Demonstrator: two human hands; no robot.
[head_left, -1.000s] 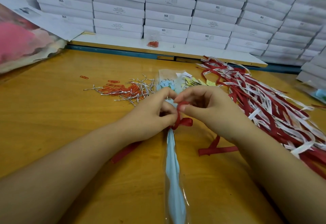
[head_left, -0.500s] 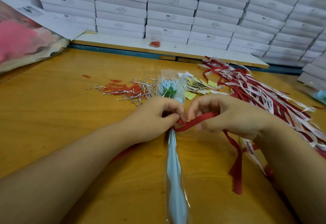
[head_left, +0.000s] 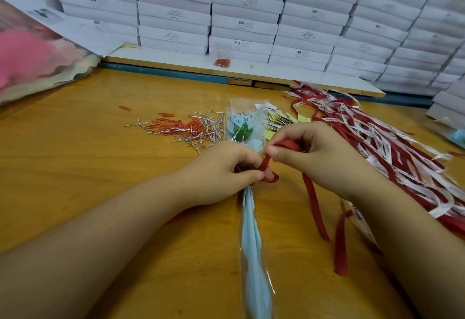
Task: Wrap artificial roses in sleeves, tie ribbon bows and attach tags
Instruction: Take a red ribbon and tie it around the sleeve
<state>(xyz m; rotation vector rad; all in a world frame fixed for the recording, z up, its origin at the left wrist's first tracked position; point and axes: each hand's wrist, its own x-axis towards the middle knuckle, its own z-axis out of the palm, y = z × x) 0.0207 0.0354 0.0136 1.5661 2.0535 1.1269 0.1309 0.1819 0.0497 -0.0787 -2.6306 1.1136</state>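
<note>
The left hand [head_left: 226,167] pinches the sleeve [head_left: 254,255] neck; just beside it, the right hand [head_left: 314,157] grips the ribbon [head_left: 289,145] loop crossing the stem's long axis.

Bright, even, diffuse light. The glossy orange-brown wooden tabletop [head_left: 75,167] carries a pale sheen, and only soft shadows lie under the forearms [head_left: 100,243]. Wide-angle distortion bends the stacked white cardboard boxes [head_left: 251,17] toward the edges. The pink bundle in clear plastic [head_left: 25,62] at far left is blurred, while the centre is fairly sharp.
</note>
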